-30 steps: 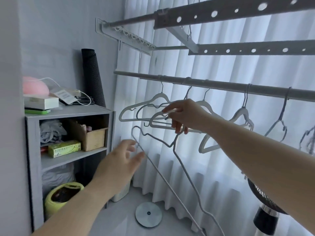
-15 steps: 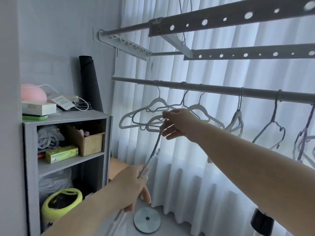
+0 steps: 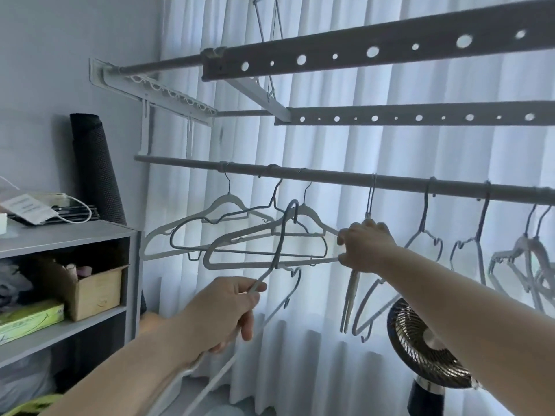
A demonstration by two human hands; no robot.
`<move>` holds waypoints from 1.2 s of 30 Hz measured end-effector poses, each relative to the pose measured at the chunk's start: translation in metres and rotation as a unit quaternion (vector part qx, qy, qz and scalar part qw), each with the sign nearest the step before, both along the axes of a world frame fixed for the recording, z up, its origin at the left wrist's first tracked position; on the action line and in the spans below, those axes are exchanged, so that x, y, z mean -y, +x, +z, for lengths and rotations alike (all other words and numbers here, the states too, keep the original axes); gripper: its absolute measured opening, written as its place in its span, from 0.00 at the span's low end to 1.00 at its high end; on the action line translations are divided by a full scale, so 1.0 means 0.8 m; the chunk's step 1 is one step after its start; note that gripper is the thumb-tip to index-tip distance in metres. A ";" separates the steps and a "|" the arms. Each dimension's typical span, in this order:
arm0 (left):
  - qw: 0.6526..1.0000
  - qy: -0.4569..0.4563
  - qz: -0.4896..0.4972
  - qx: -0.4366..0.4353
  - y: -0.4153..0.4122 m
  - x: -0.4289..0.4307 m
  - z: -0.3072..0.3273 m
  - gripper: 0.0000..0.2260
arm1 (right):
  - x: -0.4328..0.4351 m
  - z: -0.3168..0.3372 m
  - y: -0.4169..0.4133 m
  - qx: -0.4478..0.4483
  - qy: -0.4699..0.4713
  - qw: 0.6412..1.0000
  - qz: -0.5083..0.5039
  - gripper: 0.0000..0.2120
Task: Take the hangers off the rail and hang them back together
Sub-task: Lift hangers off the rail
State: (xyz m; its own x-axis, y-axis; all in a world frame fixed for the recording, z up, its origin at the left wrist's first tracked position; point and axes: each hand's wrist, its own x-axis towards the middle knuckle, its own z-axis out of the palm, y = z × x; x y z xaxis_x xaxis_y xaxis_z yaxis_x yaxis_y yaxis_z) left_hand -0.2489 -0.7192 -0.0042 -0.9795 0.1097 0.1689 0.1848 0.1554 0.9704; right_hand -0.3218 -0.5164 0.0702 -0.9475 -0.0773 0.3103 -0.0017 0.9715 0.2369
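Two hangers sit at the left end of the grey metal rail (image 3: 330, 177), a pale plastic hanger (image 3: 228, 202) and a dark wire hanger (image 3: 274, 197). Below them my left hand (image 3: 228, 307) is curled tight round a thin grey hanger (image 3: 282, 235) already off the rail, its long axis slanting up and rightward from the grip, hook uppermost. Further right, my right hand (image 3: 365, 247), arm outstretched, pinches the right tip of a second pale hanger (image 3: 307, 211) hooked on the rail; I judge this hand the nearer one for the next lift.

We are seeing a matt grey metal rail (image 3: 330, 176), pale matt hangers (image 3: 227, 200), a sheer cloth curtain (image 3: 330, 145), a cardboard box (image 3: 99, 292), a rough-textured rolled mat (image 3: 96, 169) and a shiny metal fan grille (image 3: 420, 349).
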 end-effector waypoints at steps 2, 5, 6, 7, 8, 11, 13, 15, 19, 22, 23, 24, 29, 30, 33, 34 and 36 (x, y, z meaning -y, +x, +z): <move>1.000 0.011 -0.010 -0.010 -0.017 -0.010 0.014 0.09 | -0.009 0.003 -0.002 -0.004 -0.006 1.000 -0.001 0.20; 0.998 0.023 -0.045 -0.023 -0.039 -0.026 0.034 0.09 | -0.020 0.015 -0.006 -0.064 -0.037 0.997 0.002 0.21; 0.998 0.020 -0.057 -0.033 -0.045 -0.032 0.041 0.08 | -0.023 0.021 -0.008 -0.093 -0.048 0.994 0.002 0.22; 0.997 0.018 -0.068 -0.044 -0.053 -0.038 0.047 0.08 | -0.026 0.026 -0.011 -0.120 -0.056 0.991 0.000 0.23; 0.995 0.015 -0.077 -0.056 -0.060 -0.043 0.053 0.08 | -0.029 0.032 -0.014 -0.143 -0.061 0.988 -0.004 0.24; 0.991 0.000 -0.099 -0.084 -0.082 -0.061 0.069 0.09 | -0.036 0.049 -0.026 -0.189 -0.061 0.980 -0.018 0.27; 0.990 -0.015 -0.102 -0.094 -0.098 -0.073 0.079 0.09 | -0.041 0.057 -0.035 -0.192 -0.061 0.979 -0.026 0.28; 0.990 -0.029 -0.096 -0.102 -0.114 -0.083 0.088 0.08 | -0.047 0.063 -0.044 -0.183 -0.059 0.981 -0.035 0.29; 0.992 -0.001 -0.093 -0.082 -0.141 -0.102 0.100 0.07 | -0.055 0.064 -0.056 -0.157 -0.053 0.985 -0.049 0.30; 0.993 -0.001 -0.092 -0.074 -0.153 -0.114 0.102 0.09 | -0.059 0.064 -0.063 -0.163 -0.053 0.984 -0.045 0.30; 0.993 0.000 -0.091 -0.073 -0.156 -0.117 0.102 0.09 | -0.060 0.066 -0.065 -0.171 -0.057 0.983 -0.044 0.29; 0.993 0.003 -0.090 -0.071 -0.160 -0.119 0.102 0.10 | -0.061 0.068 -0.066 -0.177 -0.062 0.981 -0.045 0.28; 0.995 0.013 -0.074 -0.064 -0.171 -0.127 0.101 0.10 | -0.070 0.075 -0.075 -0.180 -0.063 0.980 -0.055 0.27; 0.995 0.013 -0.070 -0.063 -0.173 -0.129 0.101 0.10 | -0.072 0.075 -0.076 -0.179 -0.062 0.980 -0.053 0.27; 0.996 0.019 -0.065 -0.053 -0.177 -0.137 0.103 0.09 | -0.080 0.078 -0.076 -0.176 -0.073 0.981 -0.045 0.24; 0.996 0.020 -0.066 -0.050 -0.179 -0.139 0.103 0.09 | -0.082 0.080 -0.077 -0.176 -0.078 0.980 -0.041 0.23; 0.996 0.010 -0.072 -0.047 -0.181 -0.143 0.102 0.10 | -0.084 0.081 -0.077 -0.176 -0.090 0.980 -0.032 0.20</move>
